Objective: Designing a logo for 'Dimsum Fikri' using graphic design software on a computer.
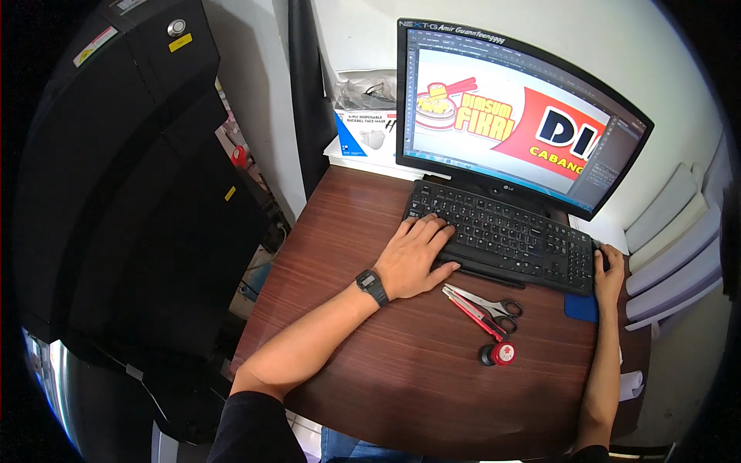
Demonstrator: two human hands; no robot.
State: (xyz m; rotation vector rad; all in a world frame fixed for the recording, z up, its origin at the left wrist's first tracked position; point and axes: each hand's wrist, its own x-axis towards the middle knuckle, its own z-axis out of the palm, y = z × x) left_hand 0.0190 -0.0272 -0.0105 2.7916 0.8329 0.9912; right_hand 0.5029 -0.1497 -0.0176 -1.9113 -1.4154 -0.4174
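Head view. Left hand [413, 258] lies palm down, fingers spread loosely over the left end of a black keyboard [505, 235]; it grips nothing, fingertips on the keys, heel on the desk. Black digital wristwatch [373, 286] on that wrist.

Right hand [608, 274] sits at the keyboard's right end, curled over a black mouse [599, 257] that is mostly hidden beneath it; how firmly it closes on the mouse cannot be told. A blue mouse pad [580, 307] shows just below the hand.

The keyboard lies on a dark wood-grain desk [370, 370], directly in front of a black monitor [517, 116] showing a graphic design in red, yellow and white.

Near the keyboard's front edge: scissors [494, 305] with black handles, touching a red utility knife [472, 312]. Just below them, a round red-and-black stamp [498, 354].

Behind the monitor's left side, a blue-and-white box [363, 135]. A large black machine [131, 177] stands left of the desk.
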